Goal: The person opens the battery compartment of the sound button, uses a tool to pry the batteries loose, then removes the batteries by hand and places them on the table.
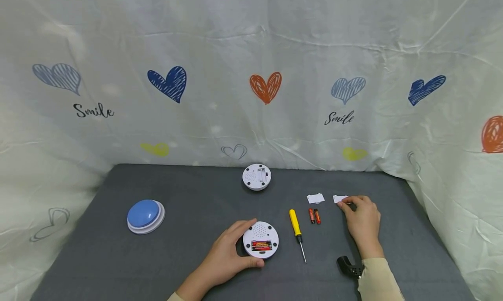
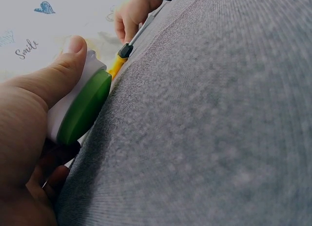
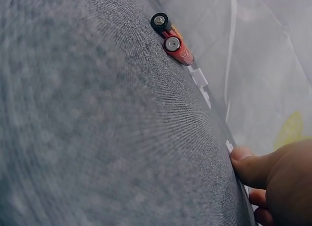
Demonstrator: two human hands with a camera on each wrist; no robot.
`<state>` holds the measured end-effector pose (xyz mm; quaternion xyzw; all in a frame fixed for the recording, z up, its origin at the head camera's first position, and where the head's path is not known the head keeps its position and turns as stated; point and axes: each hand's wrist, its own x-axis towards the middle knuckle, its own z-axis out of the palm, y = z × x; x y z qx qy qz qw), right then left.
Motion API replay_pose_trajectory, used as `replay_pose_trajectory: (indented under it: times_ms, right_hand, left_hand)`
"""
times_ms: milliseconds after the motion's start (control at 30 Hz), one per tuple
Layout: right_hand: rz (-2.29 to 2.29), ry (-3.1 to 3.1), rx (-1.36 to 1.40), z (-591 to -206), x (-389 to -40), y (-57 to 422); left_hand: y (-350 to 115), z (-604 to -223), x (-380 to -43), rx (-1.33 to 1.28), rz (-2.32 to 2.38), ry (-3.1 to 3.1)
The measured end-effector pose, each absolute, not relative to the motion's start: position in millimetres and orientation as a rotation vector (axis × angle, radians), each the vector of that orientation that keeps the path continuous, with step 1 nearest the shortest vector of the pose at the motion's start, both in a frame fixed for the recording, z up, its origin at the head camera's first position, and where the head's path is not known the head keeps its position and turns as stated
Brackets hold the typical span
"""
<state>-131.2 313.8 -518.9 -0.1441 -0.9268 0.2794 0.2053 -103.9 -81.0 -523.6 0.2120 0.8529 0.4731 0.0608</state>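
My left hand (image 1: pixel 232 253) grips a round white push-button light (image 1: pixel 260 231) by its sides, thumb near me and fingers on the far side. It lies upside down on the table, with two red batteries (image 1: pixel 261 246) in its uncovered compartment. Its green dome (image 2: pixel 87 109) shows below the white base in the left wrist view. My right hand (image 1: pixel 362 222) pinches the right end of a small white battery cover (image 1: pixel 339 198) at the table surface. Another white battery cover (image 1: pixel 315 198) lies to its left, above two loose batteries (image 1: pixel 314 216).
A yellow-handled screwdriver (image 1: pixel 295 224) lies between my hands. Farther back is a second upturned white round device (image 1: pixel 256 177) with an open compartment. A blue-domed button (image 1: pixel 145 216) sits at the left of the grey table (image 1: pixel 188 192). A white curtain (image 1: pixel 220 96) hangs behind.
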Motion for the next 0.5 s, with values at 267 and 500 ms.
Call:
replay_pose_trajectory:
  times_ms: [267,500]
  right_hand:
    - [0.766,-2.598,-0.407,-517.8,-130.5,313.4]
    - [0.798,-2.589,-0.412,-516.3,-129.3,311.8]
  left_hand:
    - [-80.7,-523.1,-104.3,0.64,1.423,2.571]
    - [-81.3,-524.2,-105.0,0.634,1.432,2.559]
